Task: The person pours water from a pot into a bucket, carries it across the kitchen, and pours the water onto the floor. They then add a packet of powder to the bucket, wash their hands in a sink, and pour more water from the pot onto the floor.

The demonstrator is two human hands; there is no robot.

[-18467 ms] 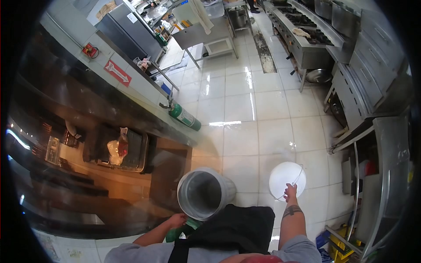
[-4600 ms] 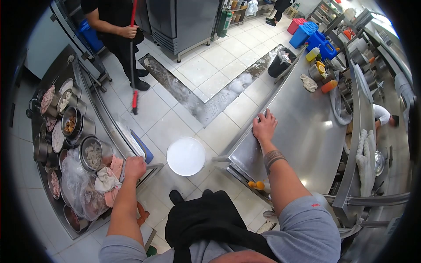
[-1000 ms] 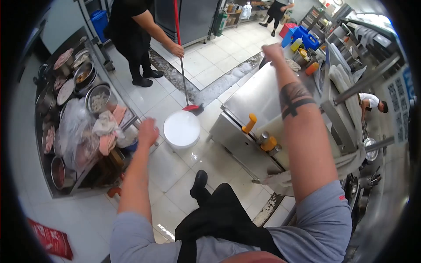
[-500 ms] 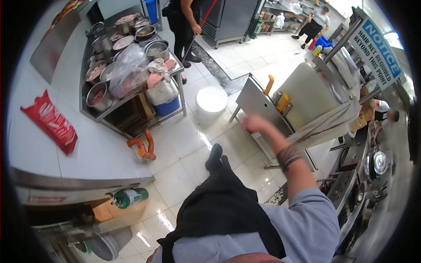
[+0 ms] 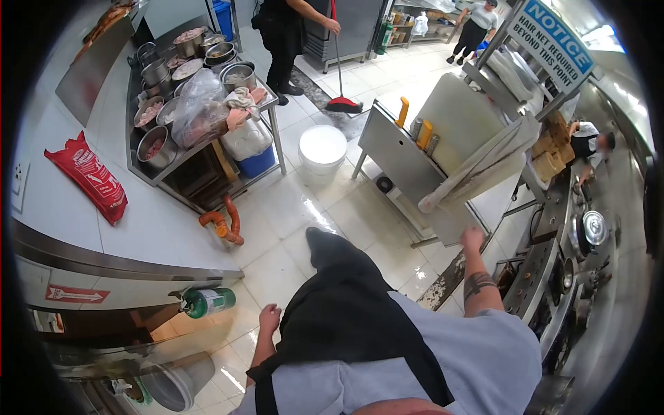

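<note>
Loosely curled and empty, the left hand (image 5: 270,318) and right hand (image 5: 472,238) are hanging apart, the latter near the steel table (image 5: 395,153) edge, open floor (image 5: 277,225) stretching ahead to the white bucket (image 5: 323,149).

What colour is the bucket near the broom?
The bucket is white, seen best in the head view.

Bare hands (image 5: 270,319) flank a black apron (image 5: 342,304); a white bucket (image 5: 323,153) stands beyond.

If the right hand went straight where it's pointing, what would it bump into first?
Probably the white cloth hanging by the metal table, ahead of the right hand. How far off is hard to tell.
</note>
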